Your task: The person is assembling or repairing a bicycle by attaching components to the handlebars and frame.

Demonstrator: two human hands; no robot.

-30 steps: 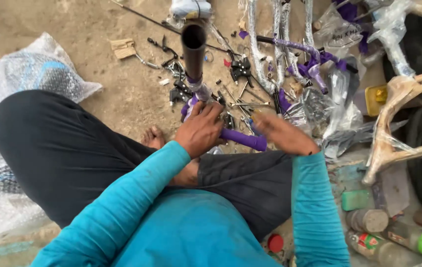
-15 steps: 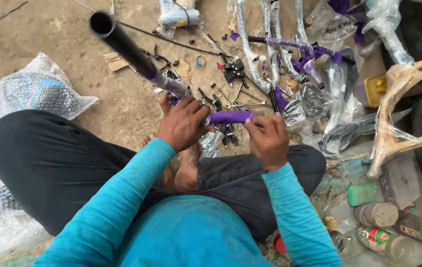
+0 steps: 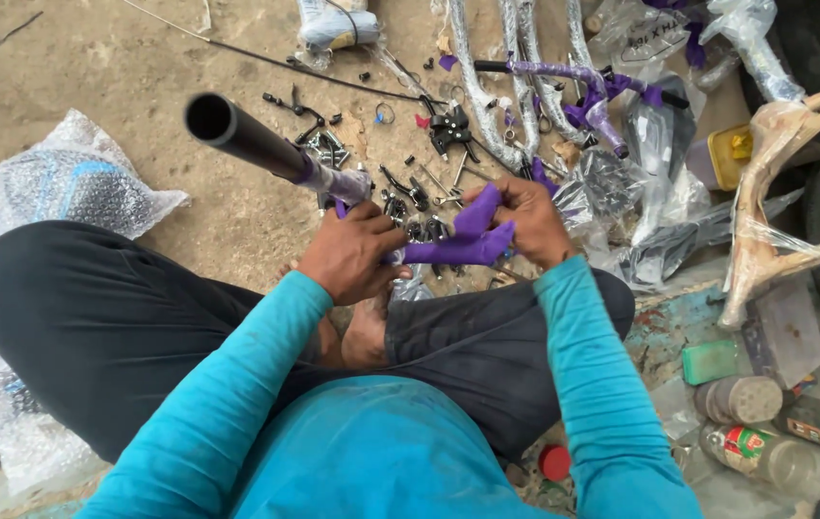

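Note:
I sit cross-legged on the ground, teal sleeves in view. My left hand (image 3: 352, 255) grips a black metal tube (image 3: 247, 137) whose open end points up and to the left; purple wrapping (image 3: 333, 180) still clings to it near my fingers. My right hand (image 3: 525, 219) is closed on a loose strip of the purple wrapping (image 3: 458, 240), stretched between both hands above my lap.
Small black bolts, brackets and brake parts (image 3: 410, 183) lie scattered on the dirt ahead. Plastic-wrapped bicycle frame tubes (image 3: 525, 77) and a tan frame (image 3: 785, 183) lie at the right. Bubble wrap (image 3: 64, 187) sits at left; bottles (image 3: 766, 452) at lower right.
The black tube has swung from pointing away to pointing up-left toward me. My right hand has peeled the purple wrapping off and pulled it looser.

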